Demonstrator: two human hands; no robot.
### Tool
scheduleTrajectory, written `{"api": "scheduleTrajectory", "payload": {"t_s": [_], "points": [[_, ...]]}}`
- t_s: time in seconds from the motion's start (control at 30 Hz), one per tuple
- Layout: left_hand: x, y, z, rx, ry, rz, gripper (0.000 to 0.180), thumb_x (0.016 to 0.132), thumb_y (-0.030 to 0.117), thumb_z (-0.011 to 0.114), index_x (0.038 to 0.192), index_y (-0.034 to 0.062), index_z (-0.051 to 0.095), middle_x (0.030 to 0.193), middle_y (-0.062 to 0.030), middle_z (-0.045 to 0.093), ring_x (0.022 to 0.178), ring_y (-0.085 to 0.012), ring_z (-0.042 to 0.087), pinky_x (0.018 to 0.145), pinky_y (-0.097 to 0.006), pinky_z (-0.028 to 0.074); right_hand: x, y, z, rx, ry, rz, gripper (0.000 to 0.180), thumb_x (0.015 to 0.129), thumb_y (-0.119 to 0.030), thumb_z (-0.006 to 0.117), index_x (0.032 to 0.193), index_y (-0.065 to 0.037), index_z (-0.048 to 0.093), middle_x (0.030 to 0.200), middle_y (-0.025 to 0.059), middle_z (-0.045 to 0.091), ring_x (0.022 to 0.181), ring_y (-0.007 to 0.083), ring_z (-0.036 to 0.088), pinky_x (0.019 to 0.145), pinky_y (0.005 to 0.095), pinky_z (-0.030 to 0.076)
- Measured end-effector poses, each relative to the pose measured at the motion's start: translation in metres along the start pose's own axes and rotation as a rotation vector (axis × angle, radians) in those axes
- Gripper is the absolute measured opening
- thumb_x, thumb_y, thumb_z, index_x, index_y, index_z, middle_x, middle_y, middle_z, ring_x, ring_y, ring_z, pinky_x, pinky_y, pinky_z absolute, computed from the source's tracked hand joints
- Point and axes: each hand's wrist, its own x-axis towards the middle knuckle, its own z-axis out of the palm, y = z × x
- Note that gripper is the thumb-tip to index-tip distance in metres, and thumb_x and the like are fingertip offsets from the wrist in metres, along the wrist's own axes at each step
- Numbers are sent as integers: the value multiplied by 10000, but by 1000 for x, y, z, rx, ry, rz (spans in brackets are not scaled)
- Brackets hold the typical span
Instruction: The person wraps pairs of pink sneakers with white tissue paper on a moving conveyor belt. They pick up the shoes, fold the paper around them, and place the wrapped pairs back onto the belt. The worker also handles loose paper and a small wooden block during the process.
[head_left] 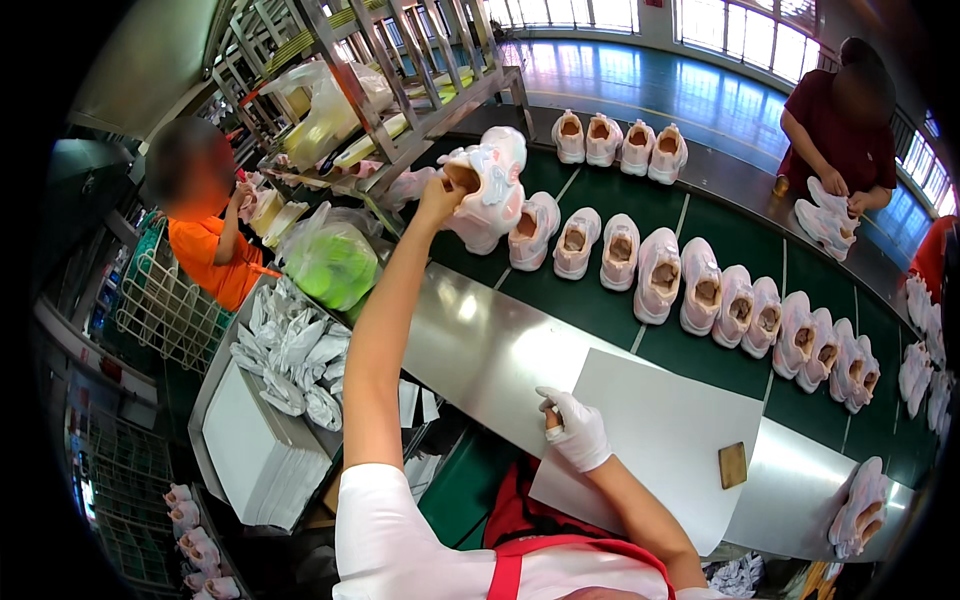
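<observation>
Pinching a pale shoe [497, 163] in left grip [438, 203], toe toward upper right, long axis slanting, right grip [580, 432] curled, hold unclear

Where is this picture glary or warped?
In the head view, the windows glare white, the blue floor reflects light, and bright spots shine on the metal counter; also in the head view, straight edges curve and the corners go black.
</observation>
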Motion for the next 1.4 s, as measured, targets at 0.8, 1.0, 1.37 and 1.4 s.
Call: {"api": "scheduleTrajectory", "payload": {"t_s": [0.8,1.0,1.37,1.4], "points": [[76,-170,-4,1065,308,-84,430,877,364,522,1068,-10,615,1073,-222,625,1038,-354,580,946,-446,400,10,5,8,-8,-236,262,280,816,-78,564,1093,-112,591,887,109,642,722,300,630,637,388,519],[64,-172,21,700,49,-79,505,952,385,346,1137,-22,582,1218,-259,538,1142,-401,513,977,-453,399,15,8,8,-15,-234,242,312,824,-72,547,1132,-104,578,911,130,637,793,312,626,714,393,517],[-228,108,163,-91,-294,526,477,866,51,558,1326,9,440,1344,-144,470,1262,-268,421,1065,-371,298,-59,-2,-152,-140,344,600,292,806,-111,605,1096,-80,601,837,144,630,745,276,618,688,353,499],[-264,132,183,-163,-446,593,489,854,46,555,1329,27,438,1360,-138,457,1288,-269,402,1078,-368,288,-74,-7,-175,-314,434,724,291,793,-122,619,1081,-79,606,848,140,628,767,296,608,706,373,492]]}}
